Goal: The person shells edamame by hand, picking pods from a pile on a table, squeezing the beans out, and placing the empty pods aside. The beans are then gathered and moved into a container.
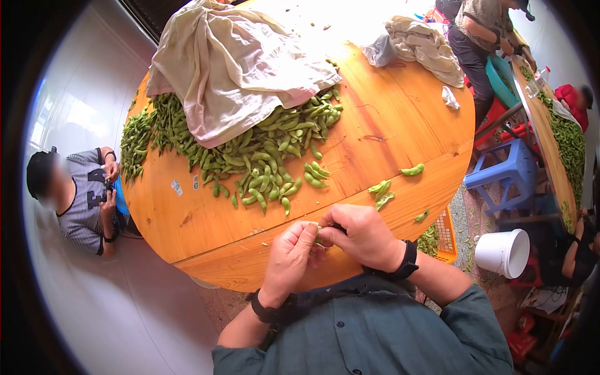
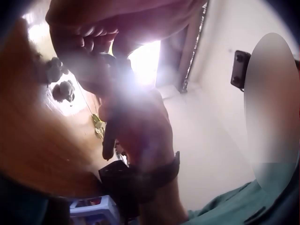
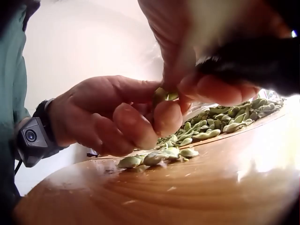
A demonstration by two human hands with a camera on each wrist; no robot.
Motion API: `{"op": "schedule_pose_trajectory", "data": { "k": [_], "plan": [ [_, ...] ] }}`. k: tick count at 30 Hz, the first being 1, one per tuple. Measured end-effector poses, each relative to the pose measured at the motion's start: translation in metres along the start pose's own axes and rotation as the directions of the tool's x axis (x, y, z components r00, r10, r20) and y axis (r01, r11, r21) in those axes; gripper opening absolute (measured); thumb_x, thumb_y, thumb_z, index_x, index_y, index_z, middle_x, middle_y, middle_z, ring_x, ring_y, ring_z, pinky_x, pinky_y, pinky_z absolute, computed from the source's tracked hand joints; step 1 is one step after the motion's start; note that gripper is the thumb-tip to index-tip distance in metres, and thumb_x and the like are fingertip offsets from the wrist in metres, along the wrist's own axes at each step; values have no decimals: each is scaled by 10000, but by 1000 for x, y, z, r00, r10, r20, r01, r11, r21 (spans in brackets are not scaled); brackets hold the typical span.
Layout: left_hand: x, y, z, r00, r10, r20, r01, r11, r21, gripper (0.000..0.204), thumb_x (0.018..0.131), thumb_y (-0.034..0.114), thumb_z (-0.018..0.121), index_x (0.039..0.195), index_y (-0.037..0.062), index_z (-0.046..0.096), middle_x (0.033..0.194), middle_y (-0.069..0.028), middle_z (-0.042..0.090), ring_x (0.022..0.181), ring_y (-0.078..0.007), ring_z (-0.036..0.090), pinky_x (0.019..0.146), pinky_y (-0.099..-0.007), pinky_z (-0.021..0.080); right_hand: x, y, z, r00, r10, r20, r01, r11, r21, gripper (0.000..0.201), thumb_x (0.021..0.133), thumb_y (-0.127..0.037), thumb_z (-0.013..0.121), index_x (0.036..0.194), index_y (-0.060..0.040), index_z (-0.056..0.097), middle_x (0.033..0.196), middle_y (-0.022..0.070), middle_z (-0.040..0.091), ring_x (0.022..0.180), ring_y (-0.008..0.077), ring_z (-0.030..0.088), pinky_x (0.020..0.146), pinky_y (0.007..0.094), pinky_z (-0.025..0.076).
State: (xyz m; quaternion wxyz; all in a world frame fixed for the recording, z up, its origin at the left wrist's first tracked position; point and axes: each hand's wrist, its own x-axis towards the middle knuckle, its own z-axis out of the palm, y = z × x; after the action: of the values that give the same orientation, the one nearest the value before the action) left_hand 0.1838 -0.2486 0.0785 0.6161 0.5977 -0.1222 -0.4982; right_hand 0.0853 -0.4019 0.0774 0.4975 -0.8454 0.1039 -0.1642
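Both hands meet over the near table edge in the head view. The left hand (image 1: 289, 255) (image 3: 105, 115) pinches a green pod (image 3: 165, 95) between thumb and fingers. The right hand (image 1: 365, 236) (image 3: 211, 56) grips the same pod from the other side, its fingers bent. In the left wrist view the right hand (image 2: 143, 133) is backlit, and the pod is hard to make out. Beyond the hands lie loose pods (image 1: 384, 201) (image 3: 157, 157) and a large pile of pods (image 1: 265, 169) (image 3: 220, 123), partly covered by a pale cloth (image 1: 212, 75).
A wooden table (image 1: 400, 134) holds a crumpled cloth bundle (image 1: 425, 50) at the far right. A person (image 1: 84, 194) sits at the left. Right of the table are a blue stool (image 1: 506, 169), white bucket (image 1: 503, 253), orange crate (image 1: 445, 237) and another table (image 1: 544, 137) with pods.
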Motion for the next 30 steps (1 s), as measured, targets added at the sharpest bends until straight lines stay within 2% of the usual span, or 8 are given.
{"op": "schedule_pose_trajectory", "data": {
  "k": [4, 7, 14, 17, 19, 25, 29, 30],
  "plan": [
    [0, -1, 2, 995, 82, -64, -67, 976, 205, 298, 1044, 254, 527, 922, 6, 638, 782, -30, 673, 627, -68, 613, 530, -217, 475, -2, 4, 6, 997, -82, 2, 82, 990, -116, 151, 816, -77, 731, 885, 16, 635, 777, 161, 671, 705, 286, 677, 628, 351, 533],
    [-3, 2, 0, 982, 173, -73, -128, 902, 411, 294, 1055, 264, 502, 939, 24, 627, 728, -13, 650, 583, -56, 582, 531, -199, 473, -3, 3, 5, 1000, -20, 11, 20, 1000, -7, 154, 818, -75, 722, 892, 19, 625, 777, 157, 670, 708, 267, 679, 637, 341, 534],
    [-3, -7, -2, 979, 155, -136, -109, 949, 296, 207, 1018, 189, 577, 1005, -8, 638, 772, -31, 658, 614, -52, 583, 536, -211, 480, -2, 6, -4, 983, 170, 77, -177, 979, 104, 131, 840, -68, 671, 919, 15, 608, 758, 115, 649, 688, 160, 639, 638, 303, 514],
    [-6, -11, -3, 950, 307, -55, -250, 856, 453, 157, 914, 107, 690, 998, -19, 650, 769, -71, 667, 628, -114, 623, 566, -273, 508, -2, 7, -5, 978, 185, 96, -199, 968, 156, 117, 851, -70, 660, 913, 9, 600, 735, 67, 610, 658, 126, 589, 630, 287, 497],
    [-7, -5, 1, 866, 497, 49, -390, 612, 688, 202, 836, 73, 743, 999, 0, 649, 791, -91, 644, 668, -196, 638, 594, -315, 511, -2, 6, -5, 974, 196, 114, -218, 947, 234, 142, 848, -89, 635, 948, 7, 607, 756, 119, 652, 702, 180, 647, 648, 317, 511],
    [-7, -2, -1, 734, 653, 185, -544, 404, 735, 137, 842, 55, 720, 949, 8, 649, 782, -107, 625, 674, -272, 626, 603, -347, 510, -1, -2, -6, 912, 343, 224, -409, 785, 465, 134, 861, -67, 615, 976, 0, 595, 776, -4, 577, 718, 45, 524, 636, 237, 460],
    [-6, -6, -2, 764, 624, 164, -530, 461, 712, 81, 899, 74, 687, 925, 6, 650, 768, -72, 645, 644, -213, 635, 572, -318, 498, -1, -3, -4, 917, 344, 201, -398, 761, 513, 127, 863, -48, 607, 982, -6, 590, 806, -20, 565, 737, 46, 525, 654, 231, 460],
    [-7, -9, -3, 887, 460, 43, -411, 743, 528, 99, 935, 109, 663, 922, 11, 653, 773, -51, 655, 634, -167, 630, 558, -290, 490, -1, -3, -4, 915, 349, 205, -404, 756, 516, 128, 861, -38, 606, 984, -9, 589, 811, -24, 559, 741, 43, 520, 657, 227, 459]
  ]
}}
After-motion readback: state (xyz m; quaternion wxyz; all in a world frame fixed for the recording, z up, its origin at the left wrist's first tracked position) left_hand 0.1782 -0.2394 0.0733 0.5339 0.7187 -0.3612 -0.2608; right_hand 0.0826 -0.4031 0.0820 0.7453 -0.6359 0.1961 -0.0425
